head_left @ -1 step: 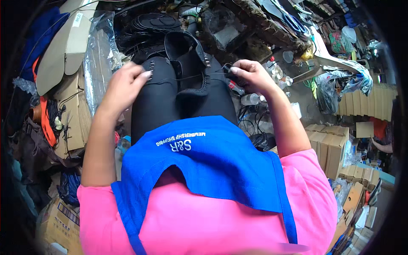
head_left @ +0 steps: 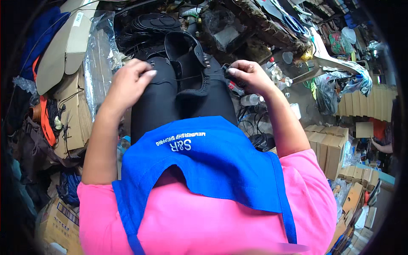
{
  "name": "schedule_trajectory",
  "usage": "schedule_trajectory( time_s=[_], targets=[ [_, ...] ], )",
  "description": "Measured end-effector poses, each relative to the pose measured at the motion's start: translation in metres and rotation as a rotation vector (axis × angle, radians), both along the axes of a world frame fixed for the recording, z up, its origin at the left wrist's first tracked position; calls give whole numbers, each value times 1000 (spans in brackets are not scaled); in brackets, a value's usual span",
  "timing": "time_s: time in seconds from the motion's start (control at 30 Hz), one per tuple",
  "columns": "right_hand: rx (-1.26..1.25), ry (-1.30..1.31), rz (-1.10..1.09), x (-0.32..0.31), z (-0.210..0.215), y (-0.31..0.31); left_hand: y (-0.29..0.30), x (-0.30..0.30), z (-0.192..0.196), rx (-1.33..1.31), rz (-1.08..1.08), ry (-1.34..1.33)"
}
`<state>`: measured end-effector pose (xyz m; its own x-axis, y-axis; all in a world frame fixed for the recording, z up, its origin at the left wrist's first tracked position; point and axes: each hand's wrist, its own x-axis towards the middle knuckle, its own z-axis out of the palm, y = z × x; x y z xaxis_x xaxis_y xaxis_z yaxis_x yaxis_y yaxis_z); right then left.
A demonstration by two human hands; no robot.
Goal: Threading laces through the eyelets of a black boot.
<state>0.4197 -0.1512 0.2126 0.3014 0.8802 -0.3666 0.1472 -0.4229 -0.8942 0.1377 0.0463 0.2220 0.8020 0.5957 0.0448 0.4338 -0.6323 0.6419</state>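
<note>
A black shoe (head_left: 205, 85) with stitching along its edge rests between my knees, its opening toward the top of the view. A dark thread (head_left: 214, 74) runs across it, stretching toward both hands. My left hand (head_left: 131, 80) is over the left knee, thumb and forefinger pinched at the thread's left end. Beyond the right knee, my right hand (head_left: 251, 75) has its fingers closed around a small black item (head_left: 228, 71) beside the thread. The kind of that item is hard to make out.
Black sole-shaped pieces (head_left: 155, 22) are stacked past my knees. Cardboard sheets (head_left: 77, 110) and clear plastic (head_left: 100, 59) stand at the left. Plastic bottles (head_left: 251, 100) lie by my right forearm, with cardboard boxes (head_left: 325, 146) farther right. A blue apron (head_left: 204, 157) covers my lap.
My left hand has shifted slightly and its blurred fingers now show sharply. The right hand and the shoe are nearly where they were.
</note>
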Motion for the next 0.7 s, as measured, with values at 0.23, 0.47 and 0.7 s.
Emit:
schedule_trajectory(
  time_s=[0.23,0.47,0.7],
  targets=[
    [-37,-246,59,-6,-12,-3,14,-30,-11,285,-25,179],
    [70,-1057,408,-13,-32,-17,59,-59,-17,484,-124,136],
    [-54,92,-90,-5,-50,-37,64,-36,-59,91,153,-168]
  ],
)
